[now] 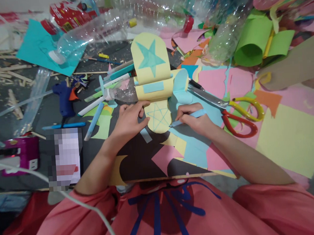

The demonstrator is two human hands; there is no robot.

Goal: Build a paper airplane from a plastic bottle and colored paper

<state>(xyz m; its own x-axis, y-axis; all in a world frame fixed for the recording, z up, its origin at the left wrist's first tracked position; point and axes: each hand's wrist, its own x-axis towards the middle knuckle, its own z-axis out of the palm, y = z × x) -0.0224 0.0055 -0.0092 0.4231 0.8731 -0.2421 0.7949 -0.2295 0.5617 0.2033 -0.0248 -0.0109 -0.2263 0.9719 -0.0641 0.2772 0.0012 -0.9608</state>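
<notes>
A toy plane made from a clear plastic bottle [125, 91] wrapped in yellow paper lies across the table. Its far yellow wing [138, 67] bears a filled blue star; the near wing [160, 128] carries a star in blue outline. My left hand [132, 119] rests on the left edge of the near wing, fingers spread. In my right hand [193, 119] is a light blue marker [177, 123], its tip at the wing's right edge. Blue paper tail pieces [181, 86] stand at the plane's right end, and a blue propeller [101, 86] is at the bottle cap.
Scissors with red and yellow handles [227, 106] lie on paper scraps at right. Left are a blue glue gun [64, 98], a phone [67, 155], a purple box [22, 154] and wood sticks [0, 74]. Plastic bottles [88, 33] line the back.
</notes>
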